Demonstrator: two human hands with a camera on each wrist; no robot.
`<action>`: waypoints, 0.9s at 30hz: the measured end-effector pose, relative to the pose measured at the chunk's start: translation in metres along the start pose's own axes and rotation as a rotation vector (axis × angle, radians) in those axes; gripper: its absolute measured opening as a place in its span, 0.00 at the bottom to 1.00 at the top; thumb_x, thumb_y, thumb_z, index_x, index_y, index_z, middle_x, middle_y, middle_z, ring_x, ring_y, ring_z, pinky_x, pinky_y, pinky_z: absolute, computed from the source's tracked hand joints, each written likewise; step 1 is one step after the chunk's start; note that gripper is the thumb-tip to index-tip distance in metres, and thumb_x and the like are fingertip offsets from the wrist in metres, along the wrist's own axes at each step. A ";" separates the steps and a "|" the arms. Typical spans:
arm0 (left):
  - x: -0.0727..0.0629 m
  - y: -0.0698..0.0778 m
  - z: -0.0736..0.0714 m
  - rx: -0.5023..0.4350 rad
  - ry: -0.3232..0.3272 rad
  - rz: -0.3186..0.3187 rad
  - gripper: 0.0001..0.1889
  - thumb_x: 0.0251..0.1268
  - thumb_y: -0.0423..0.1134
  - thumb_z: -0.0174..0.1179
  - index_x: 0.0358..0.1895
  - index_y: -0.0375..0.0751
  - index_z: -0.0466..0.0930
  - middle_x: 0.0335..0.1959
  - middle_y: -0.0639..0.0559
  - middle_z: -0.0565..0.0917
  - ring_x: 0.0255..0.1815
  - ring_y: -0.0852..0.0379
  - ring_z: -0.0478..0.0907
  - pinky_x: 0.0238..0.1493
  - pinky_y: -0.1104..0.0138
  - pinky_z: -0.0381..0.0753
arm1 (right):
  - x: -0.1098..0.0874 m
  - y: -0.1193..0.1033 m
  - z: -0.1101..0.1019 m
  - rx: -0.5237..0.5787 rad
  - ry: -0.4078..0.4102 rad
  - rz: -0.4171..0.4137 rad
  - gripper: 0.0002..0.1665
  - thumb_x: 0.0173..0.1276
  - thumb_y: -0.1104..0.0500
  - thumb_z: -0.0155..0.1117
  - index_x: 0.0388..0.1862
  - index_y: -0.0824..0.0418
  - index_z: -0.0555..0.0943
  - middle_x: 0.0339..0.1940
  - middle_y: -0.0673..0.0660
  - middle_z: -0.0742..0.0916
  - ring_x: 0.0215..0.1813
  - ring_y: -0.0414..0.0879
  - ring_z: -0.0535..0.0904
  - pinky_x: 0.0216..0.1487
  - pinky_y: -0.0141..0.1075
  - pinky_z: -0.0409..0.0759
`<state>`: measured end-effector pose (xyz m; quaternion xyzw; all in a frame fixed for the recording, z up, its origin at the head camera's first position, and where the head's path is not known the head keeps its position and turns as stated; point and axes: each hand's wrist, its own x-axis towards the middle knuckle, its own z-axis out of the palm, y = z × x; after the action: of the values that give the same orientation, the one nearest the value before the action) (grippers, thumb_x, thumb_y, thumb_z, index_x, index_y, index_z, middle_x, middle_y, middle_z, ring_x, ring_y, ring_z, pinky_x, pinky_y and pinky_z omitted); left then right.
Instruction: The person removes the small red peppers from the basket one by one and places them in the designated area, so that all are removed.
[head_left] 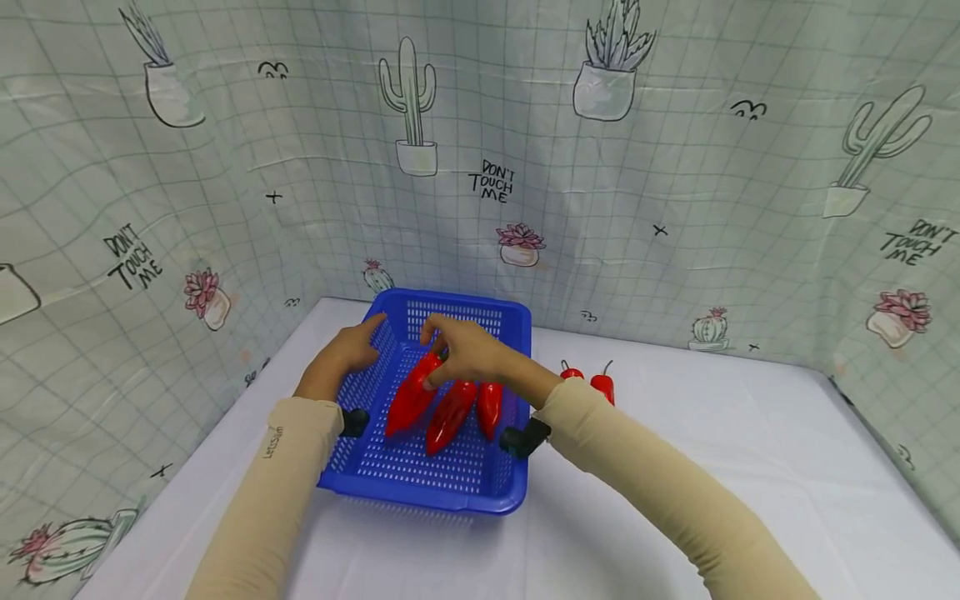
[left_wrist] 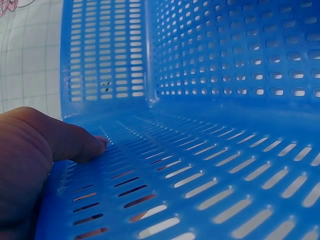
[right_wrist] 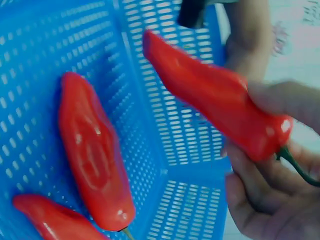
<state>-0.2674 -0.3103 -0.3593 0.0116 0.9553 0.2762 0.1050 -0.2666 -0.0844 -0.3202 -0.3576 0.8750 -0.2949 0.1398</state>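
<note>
My right hand (head_left: 474, 353) pinches a red chili pepper (head_left: 410, 398) near its stem end, thumb on one side and fingers on the other. The pepper hangs tilted over the blue plastic basket (head_left: 420, 498), its tip pointing toward the basket's near left. Two more red peppers, one in the middle (head_left: 450, 419) and one toward the right wall (head_left: 489, 408), lie on the basket floor. On the left side of the basket, my left hand (head_left: 345, 357) grips the wall. Its thumb (left_wrist: 82, 142) presses the inner face, and parts of its fingers show through the slots from outside.
Two red peppers, a left one (head_left: 572, 372) and a right one (head_left: 603, 387), lie on the white tabletop (head_left: 720, 433) to the right of the basket, partly behind my right forearm. A cactus-print cloth (head_left: 450, 217) hangs behind and along the sides.
</note>
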 end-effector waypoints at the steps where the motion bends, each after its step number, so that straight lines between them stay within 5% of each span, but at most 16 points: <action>1: 0.000 0.000 0.000 -0.002 0.001 0.001 0.41 0.59 0.27 0.48 0.78 0.37 0.46 0.71 0.24 0.62 0.66 0.28 0.68 0.58 0.42 0.76 | 0.000 0.001 -0.002 0.031 0.051 0.018 0.28 0.50 0.59 0.79 0.47 0.55 0.75 0.47 0.56 0.87 0.49 0.48 0.83 0.47 0.39 0.83; 5: 0.001 0.000 -0.001 0.016 0.008 0.013 0.40 0.59 0.26 0.48 0.78 0.36 0.47 0.71 0.24 0.62 0.66 0.29 0.68 0.60 0.42 0.74 | -0.001 0.006 -0.011 0.090 0.209 0.055 0.22 0.49 0.58 0.80 0.40 0.56 0.78 0.41 0.55 0.88 0.43 0.47 0.84 0.43 0.38 0.84; 8: 0.002 0.000 -0.001 0.033 0.013 0.012 0.39 0.60 0.26 0.48 0.77 0.36 0.47 0.71 0.24 0.62 0.67 0.28 0.66 0.64 0.40 0.70 | -0.003 0.010 -0.016 0.135 0.253 0.039 0.19 0.50 0.59 0.79 0.42 0.56 0.84 0.41 0.55 0.89 0.44 0.47 0.85 0.43 0.37 0.84; 12: 0.002 0.001 -0.001 0.031 0.009 -0.006 0.39 0.61 0.27 0.49 0.77 0.37 0.47 0.71 0.24 0.61 0.68 0.27 0.65 0.64 0.39 0.68 | -0.004 0.015 -0.020 0.241 0.241 0.006 0.20 0.55 0.63 0.75 0.49 0.57 0.86 0.47 0.56 0.88 0.49 0.49 0.84 0.49 0.39 0.83; 17: 0.002 0.002 0.000 0.015 0.000 -0.026 0.40 0.61 0.27 0.49 0.78 0.38 0.47 0.71 0.24 0.60 0.69 0.27 0.64 0.64 0.39 0.69 | -0.006 0.022 -0.021 0.381 0.214 0.035 0.29 0.57 0.66 0.71 0.58 0.60 0.73 0.53 0.61 0.84 0.51 0.53 0.82 0.51 0.42 0.83; 27: 0.002 0.002 0.001 0.020 0.003 -0.003 0.40 0.58 0.26 0.48 0.77 0.35 0.48 0.71 0.23 0.61 0.69 0.26 0.63 0.66 0.39 0.67 | -0.007 0.028 -0.021 0.555 0.240 -0.005 0.35 0.57 0.70 0.70 0.61 0.59 0.64 0.52 0.65 0.86 0.49 0.54 0.86 0.53 0.44 0.83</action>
<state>-0.2690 -0.3076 -0.3594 0.0107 0.9582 0.2664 0.1037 -0.2867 -0.0543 -0.3206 -0.2703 0.7704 -0.5633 0.1269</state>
